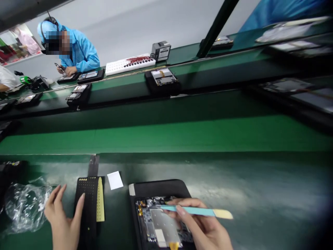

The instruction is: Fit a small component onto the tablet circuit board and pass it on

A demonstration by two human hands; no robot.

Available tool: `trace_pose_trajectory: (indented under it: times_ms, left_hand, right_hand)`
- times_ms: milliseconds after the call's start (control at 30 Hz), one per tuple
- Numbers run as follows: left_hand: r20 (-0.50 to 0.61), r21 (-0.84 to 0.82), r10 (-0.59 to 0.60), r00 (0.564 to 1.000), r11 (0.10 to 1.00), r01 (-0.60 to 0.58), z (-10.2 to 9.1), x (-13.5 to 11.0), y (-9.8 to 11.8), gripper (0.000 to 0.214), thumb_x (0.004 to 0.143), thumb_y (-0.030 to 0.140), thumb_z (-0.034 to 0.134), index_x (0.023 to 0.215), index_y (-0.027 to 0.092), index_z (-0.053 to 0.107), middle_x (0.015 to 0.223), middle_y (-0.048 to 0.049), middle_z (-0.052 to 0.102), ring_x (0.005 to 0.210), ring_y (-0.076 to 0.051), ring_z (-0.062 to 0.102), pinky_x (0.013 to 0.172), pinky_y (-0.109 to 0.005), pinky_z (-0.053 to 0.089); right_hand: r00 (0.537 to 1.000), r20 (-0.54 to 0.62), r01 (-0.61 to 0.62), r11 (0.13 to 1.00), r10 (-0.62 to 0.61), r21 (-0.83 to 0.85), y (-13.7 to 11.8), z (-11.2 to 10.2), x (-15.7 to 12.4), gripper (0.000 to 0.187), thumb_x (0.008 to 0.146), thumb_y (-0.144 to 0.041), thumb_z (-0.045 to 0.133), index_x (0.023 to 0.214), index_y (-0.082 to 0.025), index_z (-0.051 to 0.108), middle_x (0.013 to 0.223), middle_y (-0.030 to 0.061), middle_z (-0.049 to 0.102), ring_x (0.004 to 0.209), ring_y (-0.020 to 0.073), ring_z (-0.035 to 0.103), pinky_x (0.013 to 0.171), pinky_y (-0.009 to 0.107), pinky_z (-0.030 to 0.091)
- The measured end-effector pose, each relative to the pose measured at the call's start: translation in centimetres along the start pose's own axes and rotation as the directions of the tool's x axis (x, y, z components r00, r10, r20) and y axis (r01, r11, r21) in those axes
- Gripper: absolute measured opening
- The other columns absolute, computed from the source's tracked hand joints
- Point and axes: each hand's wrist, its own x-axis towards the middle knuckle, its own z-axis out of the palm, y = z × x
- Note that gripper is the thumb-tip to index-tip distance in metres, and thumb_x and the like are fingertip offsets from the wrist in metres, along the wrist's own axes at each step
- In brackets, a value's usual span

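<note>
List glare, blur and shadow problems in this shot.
Head view, all: pale glare on the bench right of the open device; smeared blur on trays at the right edge; shadow along the far side of the belt; tweezers fairly sharp.

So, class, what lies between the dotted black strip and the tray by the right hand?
In the head view: a white square on the green bench.

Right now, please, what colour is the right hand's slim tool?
The slim tool is light blue, pale yellow at one end; head view.
</note>
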Motion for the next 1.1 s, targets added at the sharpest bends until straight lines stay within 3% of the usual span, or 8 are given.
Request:
trace_pose_trajectory:
  times_ms: [100,267,400,567,667,767,900,1100]
  left_hand:
    - [0.194,-0.106,-0.01,0.981,0.994,0.031,0.6,1.8,-0.8,0.06,0.083,0.056,0.052,0.131,0.021,0.044,0.13,-0.0165,0.042,0.123,-0.038,0.039,0.097,-0.061,0.035]
    - [0.485,-0.253,0.147,0.862,0.967,-0.022,2.3,3.0,-2.2,0.039,0.083,0.055,0.054,0.111,0.028,0.057,0.119,-0.0061,0.056,0.114,-0.029,0.05,0.097,-0.049,0.04]
    - [0.442,-0.267,0.132,0.887,0.964,-0.011,2.8,2.2,-2.9,0.035,0.08,0.055,0.059,0.1,0.026,0.059,0.1,-0.0033,0.062,0.097,-0.025,0.059,0.086,-0.038,0.047]
    - [0.185,-0.102,0.297,0.937,0.954,-0.282,1.1,1.6,0.6,0.035,0.085,0.048,0.054,0.109,0.023,0.059,0.11,-0.011,0.059,0.102,-0.032,0.054,0.09,-0.047,0.036]
    - [0.186,-0.262,0.535,0.824,0.835,-0.484,0.9,0.9,4.5,0.015,0.087,0.032,0.059,0.099,0.024,0.061,0.096,-0.0058,0.064,0.093,-0.025,0.057,0.084,-0.038,0.037]
    - [0.312,-0.424,0.631,0.711,0.762,-0.49,2.1,0.0,7.4,0.005,0.088,0.027,0.059,0.091,0.025,0.062,0.088,-0.0017,0.067,0.089,-0.022,0.058,0.08,-0.035,0.038]
    - [0.417,-0.497,0.596,0.686,0.781,-0.378,3.9,-0.4,8.4,0.009,0.089,0.028,0.057,0.083,0.023,0.062,0.085,-0.0023,0.067,0.086,-0.021,0.058,0.076,-0.035,0.042]
    - [0.376,-0.505,0.655,0.655,0.738,-0.448,4.4,0.0,8.0,0.016,0.093,0.022,0.049,0.083,0.021,0.061,0.084,-0.0015,0.066,0.086,-0.02,0.057,0.076,-0.035,0.039]
  right_hand:
    - [1.0,-0.025,0.003,0.999,-0.002,0.036,-0.4,0.5,-0.2,0.027,0.068,-0.043,0.079,0.073,-0.021,0.066,0.077,0.0037,0.065,0.061,0.018,0.061,0.064,0.028,0.054]
    - [0.996,0.091,0.008,0.999,-0.012,0.036,0.0,-0.3,0.1,0.02,0.076,-0.038,0.075,0.078,-0.021,0.065,0.08,0.0038,0.066,0.062,0.0174,0.062,0.065,0.028,0.054]
    - [0.994,0.112,0.002,0.999,-0.006,0.033,0.2,-0.6,0.2,0.016,0.078,-0.036,0.073,0.08,-0.022,0.065,0.082,0.003,0.065,0.064,0.0164,0.062,0.067,0.028,0.054]
    - [0.995,0.097,0.009,1.0,-0.011,0.019,0.1,-0.5,0.0,0.018,0.079,-0.036,0.072,0.079,-0.021,0.065,0.082,0.004,0.065,0.065,0.0171,0.061,0.065,0.027,0.053]
    - [0.991,0.134,0.007,0.995,-0.021,0.102,0.0,-0.4,-0.3,0.021,0.083,-0.04,0.066,0.077,-0.021,0.065,0.071,0.0025,0.064,0.064,0.0174,0.06,0.065,0.028,0.052]
    - [0.978,0.206,-0.078,0.961,0.023,0.266,0.1,-0.3,-0.7,0.029,0.086,-0.046,0.059,0.075,-0.019,0.065,0.053,-0.0005,0.057,0.053,0.0173,0.057,0.062,0.031,0.052]
    - [0.971,0.212,-0.176,0.929,0.11,0.326,0.2,-0.2,-0.9,0.033,0.088,-0.047,0.055,0.078,-0.017,0.064,0.044,-0.0042,0.051,0.035,0.0117,0.05,0.042,0.023,0.044]
    - [0.975,0.183,-0.177,0.939,0.127,0.294,0.2,-0.2,-0.9,0.035,0.088,-0.048,0.056,0.079,-0.015,0.064,0.041,-0.0053,0.049,0.035,0.0129,0.055,0.043,0.022,0.044]
